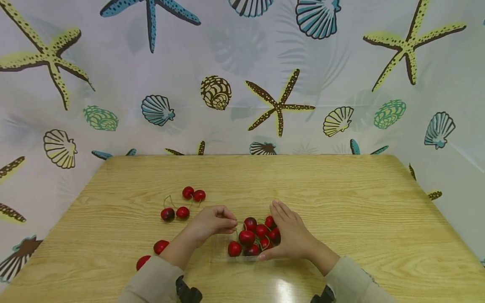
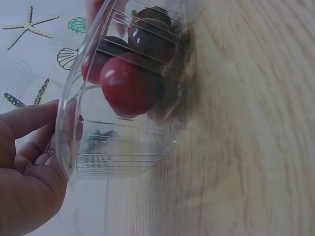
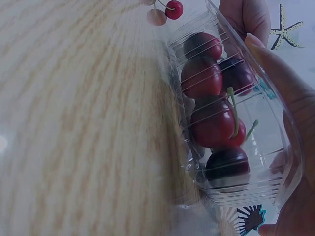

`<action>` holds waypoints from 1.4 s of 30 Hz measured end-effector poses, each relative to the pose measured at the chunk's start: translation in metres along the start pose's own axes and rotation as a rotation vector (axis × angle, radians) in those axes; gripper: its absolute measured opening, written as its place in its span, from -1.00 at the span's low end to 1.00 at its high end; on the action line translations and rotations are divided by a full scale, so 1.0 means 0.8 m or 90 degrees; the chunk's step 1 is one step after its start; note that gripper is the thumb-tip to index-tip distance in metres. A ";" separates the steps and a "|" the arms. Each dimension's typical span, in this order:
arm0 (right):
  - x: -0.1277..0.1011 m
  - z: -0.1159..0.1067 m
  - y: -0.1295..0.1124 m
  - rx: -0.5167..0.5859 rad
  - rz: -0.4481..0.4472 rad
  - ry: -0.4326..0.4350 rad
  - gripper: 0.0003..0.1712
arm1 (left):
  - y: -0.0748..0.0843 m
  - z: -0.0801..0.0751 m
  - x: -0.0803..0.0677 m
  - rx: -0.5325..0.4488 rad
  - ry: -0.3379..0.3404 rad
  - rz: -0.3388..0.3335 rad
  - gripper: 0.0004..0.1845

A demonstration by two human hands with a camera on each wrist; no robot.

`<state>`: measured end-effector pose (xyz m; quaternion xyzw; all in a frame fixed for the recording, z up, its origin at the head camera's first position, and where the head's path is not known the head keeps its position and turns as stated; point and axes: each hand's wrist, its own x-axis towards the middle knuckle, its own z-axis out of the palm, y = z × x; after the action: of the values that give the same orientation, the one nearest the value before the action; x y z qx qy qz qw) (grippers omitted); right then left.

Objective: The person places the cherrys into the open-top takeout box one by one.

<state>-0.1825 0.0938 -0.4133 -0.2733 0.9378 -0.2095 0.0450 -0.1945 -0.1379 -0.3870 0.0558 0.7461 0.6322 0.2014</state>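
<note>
Loose cherries (image 1: 182, 205) are sitting left of the clear plastic tray (image 1: 223, 252) on the counter (image 1: 379, 219). Left hand (image 1: 212, 223) is pinching a stem over the tray's left edge, right hand (image 1: 289, 235) is bracing its right wall with straight fingers. That flimsy tray could tip and spill.

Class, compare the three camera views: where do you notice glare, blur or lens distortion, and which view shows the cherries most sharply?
Head view: sharpest overall, a bright glare patch on the pale wooden table, whose edges bow from the wide lens. Left wrist view: soft and hazy, the red cherries blurred behind the clear ribbed plastic box. Right wrist view: the wood grain smears toward the frame edges, light streaks cross the box wall.
</note>
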 end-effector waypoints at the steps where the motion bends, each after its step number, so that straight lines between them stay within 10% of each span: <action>1: 0.000 0.000 0.000 -0.001 -0.001 0.001 0.42 | 0.001 0.000 0.000 0.004 0.000 -0.001 -0.91; 42: 0.000 0.001 0.000 0.002 0.004 -0.004 0.43 | 0.009 -0.018 -0.006 0.086 0.121 -0.015 -0.83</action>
<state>-0.1824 0.0933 -0.4135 -0.2706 0.9382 -0.2100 0.0488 -0.1963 -0.1512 -0.3770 0.0003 0.8035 0.5803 0.1328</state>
